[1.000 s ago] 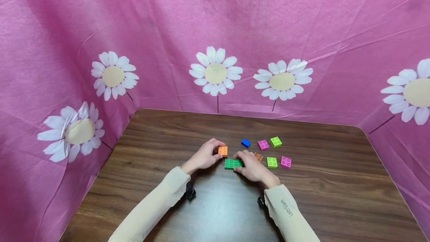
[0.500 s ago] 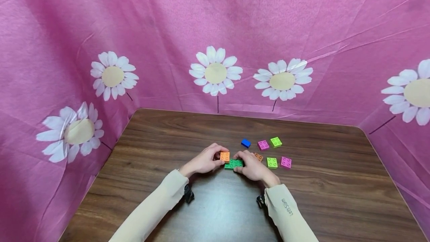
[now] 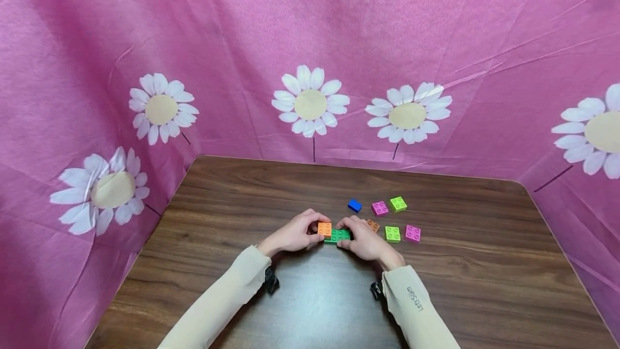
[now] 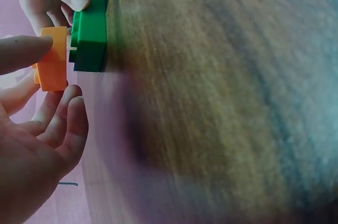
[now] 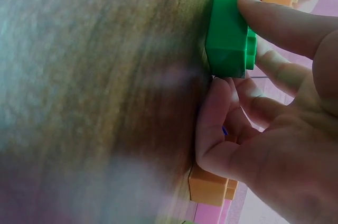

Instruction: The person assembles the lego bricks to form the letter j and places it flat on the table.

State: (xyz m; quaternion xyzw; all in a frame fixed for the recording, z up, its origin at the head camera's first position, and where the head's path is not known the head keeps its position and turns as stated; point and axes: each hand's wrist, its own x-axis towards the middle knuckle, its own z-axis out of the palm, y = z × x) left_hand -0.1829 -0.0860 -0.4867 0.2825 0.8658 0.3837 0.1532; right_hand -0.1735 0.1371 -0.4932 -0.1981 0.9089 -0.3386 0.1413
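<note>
Seating the orange brick on the green brick appears to be the step in hand. With the left hand I pinch the orange brick between thumb and fingers, over the green brick's left end; the left wrist view shows a narrow gap above the studs. With the right hand I grip the green brick, thumb at its near side. For a clean fit, I should level the orange brick, align its edges, then press straight down while bracing the green brick; a skewed press could tip it.

Both bricks are about midway between the left and right edges of the wood-grain surface. Toward the far and right edges lie a blue brick, two pink bricks, two lime bricks and a partly hidden brown brick. A pink curtain with white daisies stands beyond.
</note>
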